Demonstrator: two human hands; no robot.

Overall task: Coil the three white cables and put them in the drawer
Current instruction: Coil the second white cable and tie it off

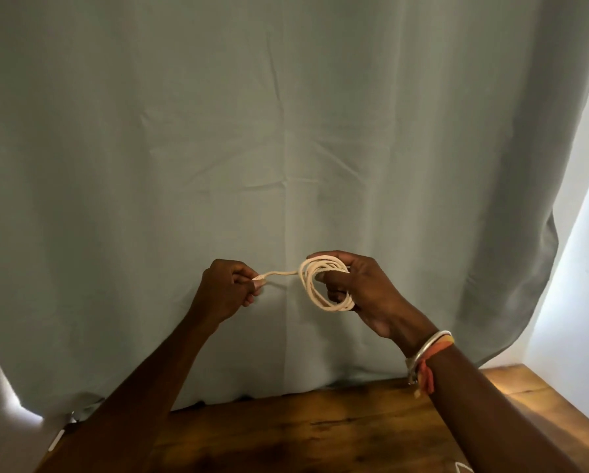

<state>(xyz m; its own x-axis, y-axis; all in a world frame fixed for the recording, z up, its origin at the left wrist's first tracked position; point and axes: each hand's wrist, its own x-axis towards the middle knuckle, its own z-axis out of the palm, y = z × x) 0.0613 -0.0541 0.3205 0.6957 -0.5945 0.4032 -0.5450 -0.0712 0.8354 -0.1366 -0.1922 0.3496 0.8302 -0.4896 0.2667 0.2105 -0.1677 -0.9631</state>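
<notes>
The thin, cream-white round cable (325, 285) was held in the air above the far edge of the dark-stained wooden counter (320, 431). Most of it was wound into a loose oval coil of several smooth loops.

The right hand (365, 291) gripped that coil, with the thumb laid over the top of the loops and the fingers curled through the middle. From the coil a short free tail ran in a soft bend to the left hand (228, 290). Its curled fingers and thumb pinched the small moulded plug (258, 278) at the cable's end.

Behind the counter hung a pale grey-green fabric curtain (286, 131), matte and marked with square fold creases. The right wrist, above the counter's far edge, carried a smooth silver metal bangle (426, 346) and a frayed orange thread band (428, 373).

The counter's planks showed dark grain and a warm gloss toward the right side. Just off its left corner lay a small white stick-shaped object (55, 440) (too small to identify). At its near right edge a thin white line (462, 467) bent to a point.
</notes>
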